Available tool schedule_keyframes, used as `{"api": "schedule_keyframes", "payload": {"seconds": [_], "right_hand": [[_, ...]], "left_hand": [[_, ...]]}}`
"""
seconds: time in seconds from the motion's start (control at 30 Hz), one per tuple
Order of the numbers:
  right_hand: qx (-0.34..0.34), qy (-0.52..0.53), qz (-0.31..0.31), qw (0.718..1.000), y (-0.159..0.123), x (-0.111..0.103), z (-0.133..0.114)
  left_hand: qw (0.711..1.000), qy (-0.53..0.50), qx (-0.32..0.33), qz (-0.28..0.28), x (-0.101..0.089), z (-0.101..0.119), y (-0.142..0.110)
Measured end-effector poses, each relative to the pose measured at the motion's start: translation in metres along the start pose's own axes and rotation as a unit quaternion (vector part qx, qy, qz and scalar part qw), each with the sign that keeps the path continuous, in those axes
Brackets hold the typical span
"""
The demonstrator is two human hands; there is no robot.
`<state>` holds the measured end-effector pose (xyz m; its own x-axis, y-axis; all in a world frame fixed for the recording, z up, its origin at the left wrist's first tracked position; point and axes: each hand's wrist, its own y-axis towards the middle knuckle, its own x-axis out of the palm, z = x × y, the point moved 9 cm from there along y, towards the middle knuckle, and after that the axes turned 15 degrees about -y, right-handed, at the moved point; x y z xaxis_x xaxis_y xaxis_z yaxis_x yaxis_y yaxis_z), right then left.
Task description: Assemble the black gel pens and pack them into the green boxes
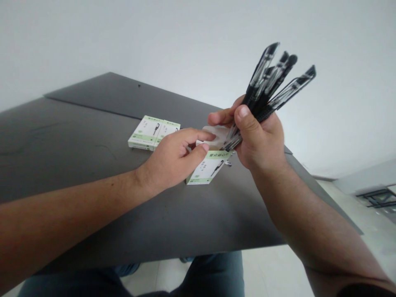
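Observation:
My right hand [261, 138] is wrapped round a bundle of several black-and-clear capped pens [262, 80]. The caps fan out above the fist, and the lower ends slant down into or just over the mouth of a white and green pen box [206, 170]. That small carton stands upright on the table with its top flap raised. My left hand [173, 154] grips the box at its upper left, thumb by the front rim and index finger against the inside of the flap. How deep the pen ends reach is hard to see.
Two more white and green pen boxes [145, 134] lie flat side by side, beyond my left hand. The dark grey table [123, 218] has a raised panel [123, 95] along its far side, near a pale wall. Some pen ends [228, 163] show just right of the upright box.

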<state>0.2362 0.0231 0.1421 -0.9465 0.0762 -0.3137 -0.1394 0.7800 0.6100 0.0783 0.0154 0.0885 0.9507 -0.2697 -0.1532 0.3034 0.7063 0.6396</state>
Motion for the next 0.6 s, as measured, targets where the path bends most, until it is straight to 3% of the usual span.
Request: {"api": "schedule_keyframes", "payload": {"seconds": [0.4,0.6], "right_hand": [[0.021,-0.019,0.032,0.999,-0.0005,-0.0066,0.0071],[-0.019,-0.006,-0.014,1.000,-0.0012,-0.0010,0.0004]], "left_hand": [[1.000,0.011,0.003,0.004,0.0007,0.0020,0.0001],[1.000,0.016,0.012,-0.002,0.0017,0.0048,0.0000]]}}
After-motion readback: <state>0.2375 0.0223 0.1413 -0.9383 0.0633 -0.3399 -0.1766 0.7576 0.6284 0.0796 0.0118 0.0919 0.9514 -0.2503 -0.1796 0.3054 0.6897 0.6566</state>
